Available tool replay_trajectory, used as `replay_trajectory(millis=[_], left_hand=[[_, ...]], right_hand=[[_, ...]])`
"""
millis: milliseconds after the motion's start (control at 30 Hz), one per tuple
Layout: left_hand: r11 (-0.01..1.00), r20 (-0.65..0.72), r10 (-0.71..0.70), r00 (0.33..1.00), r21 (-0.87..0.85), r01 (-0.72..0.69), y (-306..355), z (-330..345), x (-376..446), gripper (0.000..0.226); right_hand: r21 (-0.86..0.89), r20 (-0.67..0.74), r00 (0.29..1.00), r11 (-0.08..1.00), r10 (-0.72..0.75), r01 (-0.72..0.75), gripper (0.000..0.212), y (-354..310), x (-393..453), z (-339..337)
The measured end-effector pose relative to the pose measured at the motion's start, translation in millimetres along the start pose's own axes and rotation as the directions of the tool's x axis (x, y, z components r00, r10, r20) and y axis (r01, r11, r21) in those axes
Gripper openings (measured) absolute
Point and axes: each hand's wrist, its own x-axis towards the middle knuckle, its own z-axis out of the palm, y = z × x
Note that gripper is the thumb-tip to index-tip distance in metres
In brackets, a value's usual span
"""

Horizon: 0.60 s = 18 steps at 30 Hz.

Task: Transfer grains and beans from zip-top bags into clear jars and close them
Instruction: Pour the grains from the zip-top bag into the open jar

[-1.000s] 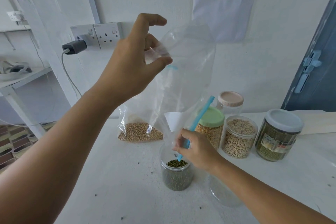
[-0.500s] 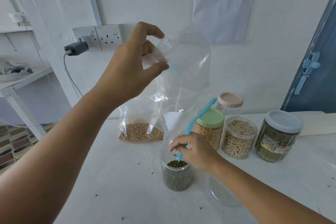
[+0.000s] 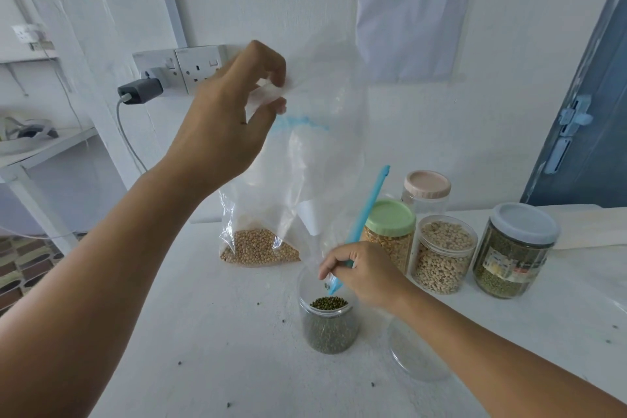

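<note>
Head view showed the left hand [image 3: 224, 119] raised, pinching the upturned bottom of an empty clear zip-top bag [image 3: 315, 153] between thumb and fingers. The right hand [image 3: 363, 273] gripped the bag's blue zip strip [image 3: 368, 214] at its mouth, just above an open jar [image 3: 328, 322] of green beans on the white desk [image 3: 203, 332]. Behind stood a bag of pale grains [image 3: 259, 246] and four filled jars, three lidded, to the right.
</note>
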Motion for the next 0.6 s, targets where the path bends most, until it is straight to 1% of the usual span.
replay_trajectory(millis=[100, 167, 233, 367, 467, 600], left_hand=[[0.999, 0.013, -0.015, 1.000, -0.032, 0.015, 4.5, 1.0, -0.4, 0.040], [0.998, 0.019, -0.024, 1.000, -0.058, 0.025, 6.4, 1.7, -0.2, 0.041], [0.997, 0.008, -0.007, 1.000, -0.081, 0.008, 8.7, 0.6, 0.9, 0.039], [0.998, -0.050, 0.006, 0.999, -0.069, -0.009, 13.1, -6.9, 9.1, 0.039], [0.998, -0.041, -0.003, 0.999, -0.063, 0.000, 15.6, -12.0, 13.5, 0.042], [1.000, 0.006, 0.003, 1.000, -0.023, -0.003, 19.4, -19.7, 17.7, 0.042]], right_hand=[[-0.014, 0.007, 1.000, 1.000, 0.003, -0.002, 0.030, 0.7, -0.4, 2.1], [0.001, -0.008, 1.000, 1.000, 0.008, -0.008, 0.028, 3.4, -1.6, 3.6], [0.042, -0.013, 1.000, 0.999, 0.002, -0.001, 0.025, 4.1, -2.2, 3.6], [0.155, 0.049, 0.999, 0.988, 0.002, -0.010, 0.016, -2.8, -3.4, -2.8], [0.138, 0.100, 0.995, 0.990, -0.004, -0.010, 0.019, -2.5, -8.0, -2.9], [0.134, 0.051, 0.998, 0.991, -0.022, 0.015, 0.022, 3.6, -11.0, -4.5]])
